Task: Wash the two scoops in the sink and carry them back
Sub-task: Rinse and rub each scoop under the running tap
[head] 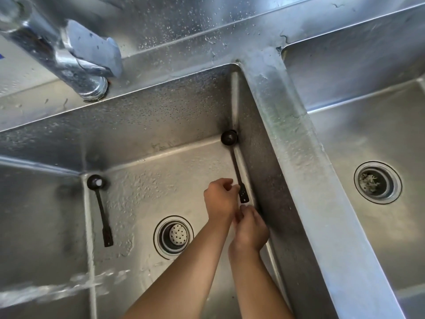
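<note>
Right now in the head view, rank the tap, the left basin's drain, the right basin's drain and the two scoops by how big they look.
1. Tap, largest, though nearest the camera.
2. Right scoop and left scoop: alike in length, unranked.
3. Right drain and left drain: look alike, so unranked.

Steel everywhere here: a wet backsplash (184, 17) is catching the light, a chrome tap (69, 54) is sticking out top left, and a second basin (345, 93) is sitting off right, gunk clogging its drain (377, 182).
</note>
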Motion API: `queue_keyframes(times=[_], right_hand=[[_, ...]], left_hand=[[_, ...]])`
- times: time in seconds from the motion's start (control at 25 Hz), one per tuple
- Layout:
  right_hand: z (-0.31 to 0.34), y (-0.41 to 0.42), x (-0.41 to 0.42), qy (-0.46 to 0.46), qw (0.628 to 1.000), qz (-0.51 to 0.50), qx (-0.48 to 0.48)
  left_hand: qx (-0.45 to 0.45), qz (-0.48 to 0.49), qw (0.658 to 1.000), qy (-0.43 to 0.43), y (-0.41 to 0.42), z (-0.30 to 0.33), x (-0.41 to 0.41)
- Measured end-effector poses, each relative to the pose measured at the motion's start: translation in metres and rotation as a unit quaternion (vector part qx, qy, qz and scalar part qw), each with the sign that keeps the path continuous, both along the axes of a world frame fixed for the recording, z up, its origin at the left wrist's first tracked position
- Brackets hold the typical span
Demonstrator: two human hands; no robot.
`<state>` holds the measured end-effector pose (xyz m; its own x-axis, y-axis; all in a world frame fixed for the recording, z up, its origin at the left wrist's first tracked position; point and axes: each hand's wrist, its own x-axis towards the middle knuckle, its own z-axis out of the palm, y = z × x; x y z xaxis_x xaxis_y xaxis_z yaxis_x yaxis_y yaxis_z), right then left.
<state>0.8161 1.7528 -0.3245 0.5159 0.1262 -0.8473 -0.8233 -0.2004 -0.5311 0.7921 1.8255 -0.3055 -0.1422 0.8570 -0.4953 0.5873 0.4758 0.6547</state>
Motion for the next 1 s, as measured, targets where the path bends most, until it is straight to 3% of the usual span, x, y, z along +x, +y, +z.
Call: queue_keyframes(times=[0.16,0.28,0.4,0.48,0.76,0.84,1.0], right_hand=[[0.012,-0.013,-0.016,-0.01,0.997,0.074,-0.015],[0.029,-0.02,-0.025,-0.038,0.976,0.212,-0.029],[0.056,-0.033,-0.032,-0.127,0.893,0.429,-0.04],[0.076,-0.042,-0.038,-0.148,0.847,0.508,-0.046],[0.128,-0.048,-0.087,-0.178,0.751,0.634,-0.049],[0.13,-0.047,-0.11,-0.188,0.734,0.65,-0.054],[0.113,-0.046,-0.162,-0.179,0.664,0.723,-0.062]], left_hand=[[-0.016,-0.01,1.0,-0.005,-0.027,0.018,-0.026],[-0.049,-0.002,0.999,-0.002,-0.051,0.03,-0.051],[-0.07,0.002,0.998,-0.009,-0.084,0.046,-0.08],[-0.09,0.007,0.996,-0.005,-0.105,0.062,-0.102],[-0.128,0.099,0.987,0.003,-0.134,0.105,-0.192],[-0.128,0.129,0.983,-0.005,-0.134,0.109,-0.216],[-0.117,0.176,0.977,0.003,-0.128,0.103,-0.26]])
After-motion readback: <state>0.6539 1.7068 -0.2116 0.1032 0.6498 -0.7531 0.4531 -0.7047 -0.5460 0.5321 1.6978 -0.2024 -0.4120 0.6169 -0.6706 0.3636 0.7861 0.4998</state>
